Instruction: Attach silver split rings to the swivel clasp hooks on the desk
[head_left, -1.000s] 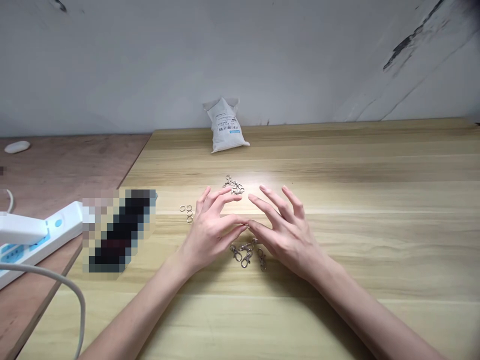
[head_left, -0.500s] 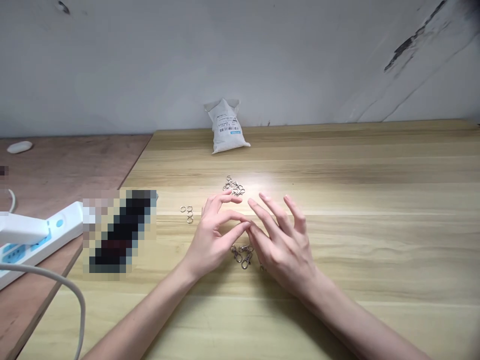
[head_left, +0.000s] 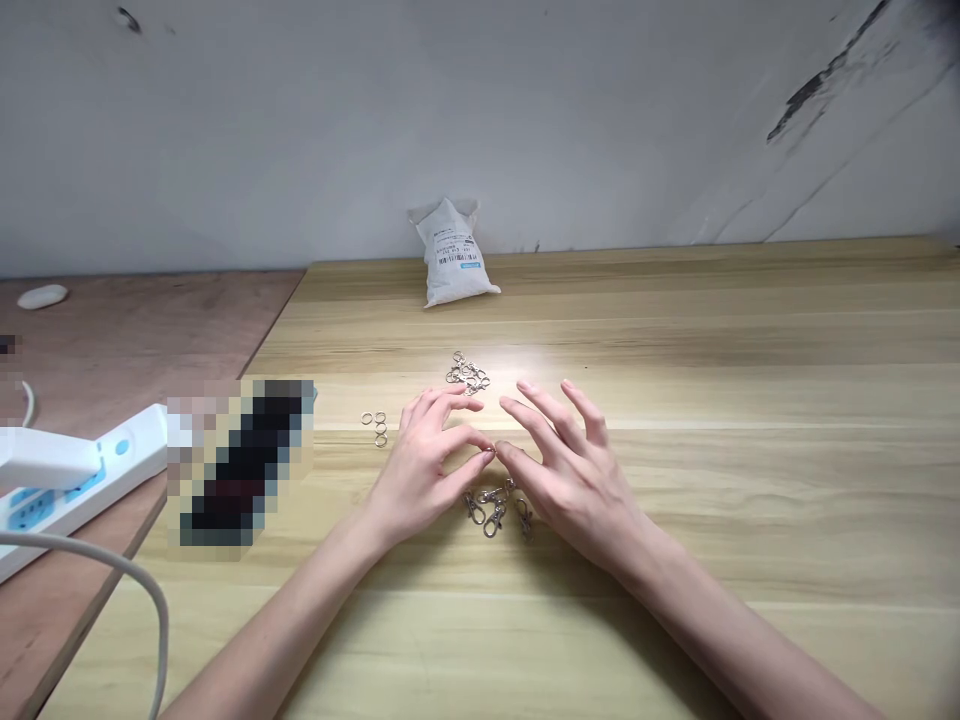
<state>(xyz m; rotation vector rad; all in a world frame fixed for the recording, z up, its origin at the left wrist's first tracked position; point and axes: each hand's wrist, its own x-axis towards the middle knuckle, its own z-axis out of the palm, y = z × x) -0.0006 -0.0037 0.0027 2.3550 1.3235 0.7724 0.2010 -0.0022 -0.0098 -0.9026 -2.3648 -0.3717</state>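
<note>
My left hand is closed in a pinch, thumb and index fingertip around a small shiny piece too small to make out. The tip of my right index finger meets that piece from the other side; the thumb of my right hand is hidden, and its other fingers are spread. Just below the hands lie several metal lobster clasps, one of them close under my right palm. Several small metal rings rest left of my left hand. A pile of clasps and rings sits beyond the fingers.
A white plastic parcel bag stands at the back against the grey wall. On the left are a blurred-out dark object, a white power strip with a cable, and a small white oval item on the brown board.
Both hands have shifted slightly, and the fingertips have drawn a little apart, so a glint shows between them. The clasp under my right hand is now more visible.
</note>
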